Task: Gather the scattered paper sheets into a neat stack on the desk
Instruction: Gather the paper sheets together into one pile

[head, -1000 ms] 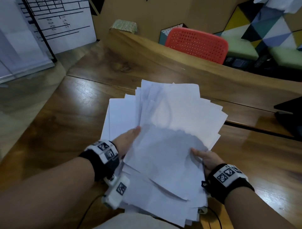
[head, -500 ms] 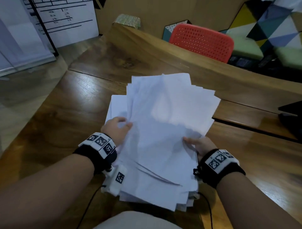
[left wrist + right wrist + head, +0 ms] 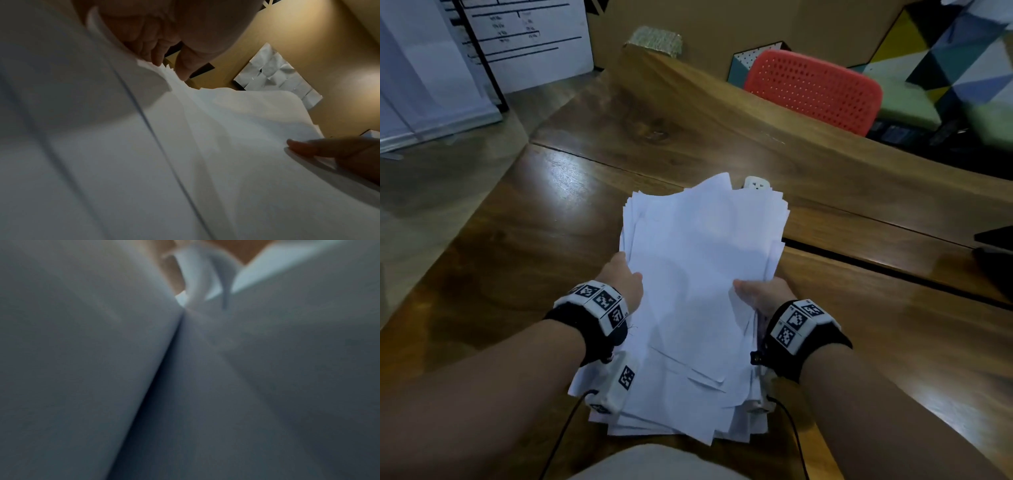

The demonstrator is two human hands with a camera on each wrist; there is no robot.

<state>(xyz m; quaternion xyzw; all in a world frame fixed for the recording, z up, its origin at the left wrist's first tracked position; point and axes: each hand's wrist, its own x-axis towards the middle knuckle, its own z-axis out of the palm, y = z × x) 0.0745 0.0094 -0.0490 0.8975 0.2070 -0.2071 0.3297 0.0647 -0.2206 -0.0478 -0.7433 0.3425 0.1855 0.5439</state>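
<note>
A thick bundle of white paper sheets (image 3: 698,274) is held over the wooden desk (image 3: 534,246), its edges still a little uneven. My left hand (image 3: 625,277) grips the bundle's left side and my right hand (image 3: 760,291) grips its right side, thumbs on top. In the left wrist view the paper sheets (image 3: 185,162) fill the frame, my left hand (image 3: 164,53) curls onto their edge, and a right finger (image 3: 304,147) lies on top. The right wrist view shows only blurred paper sheets (image 3: 185,386) close up.
A white power socket (image 3: 756,185) pokes out behind the bundle's far edge. A red perforated chair back (image 3: 811,89) stands beyond the desk. A dark object (image 3: 996,253) sits at the desk's right edge. A printed board (image 3: 527,37) leans at the far left.
The fanned sheets have been drawn together into a narrower bundle. Both hands moved inward and closer to each other on its sides. The socket behind has come into view.
</note>
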